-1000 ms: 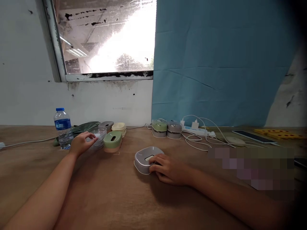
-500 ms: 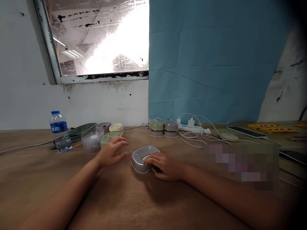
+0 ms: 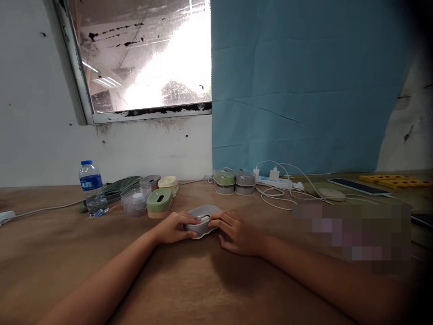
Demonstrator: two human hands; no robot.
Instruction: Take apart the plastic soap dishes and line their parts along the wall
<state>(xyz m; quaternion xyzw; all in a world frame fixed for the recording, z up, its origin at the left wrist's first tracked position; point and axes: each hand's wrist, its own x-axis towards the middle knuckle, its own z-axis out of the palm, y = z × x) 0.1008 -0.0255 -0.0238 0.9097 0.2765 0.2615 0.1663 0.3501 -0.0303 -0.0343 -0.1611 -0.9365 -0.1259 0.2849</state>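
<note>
A grey oval box cover [image 3: 203, 211] with a rounded slot in its top lies on the brown tabletop in front of me. A small whitish piece shows in the slot. My left hand [image 3: 176, 227] grips the cover's left front side, thumb low on the wall and fingers over the top. At the right end, my right hand [image 3: 234, 232] curls its fingers over the edge near the slot, its thumb lower and towards me. Behind my left hand stands a green oval box cover [image 3: 158, 203] with a similar slot.
At the back left are a water bottle [image 3: 91, 187], a dark green pouch [image 3: 118, 189], clear plastic cups [image 3: 135, 201] and stacked cream pieces [image 3: 169, 183]. Two clear-topped boxes [image 3: 234, 181] stand at the back middle. Rightward lie a power strip [image 3: 277, 183], cables and a phone [image 3: 358, 186].
My left hand has come right and down from beside the green cover onto the grey cover's left side. The right hand stays at its right end. The view has shifted slightly.
</note>
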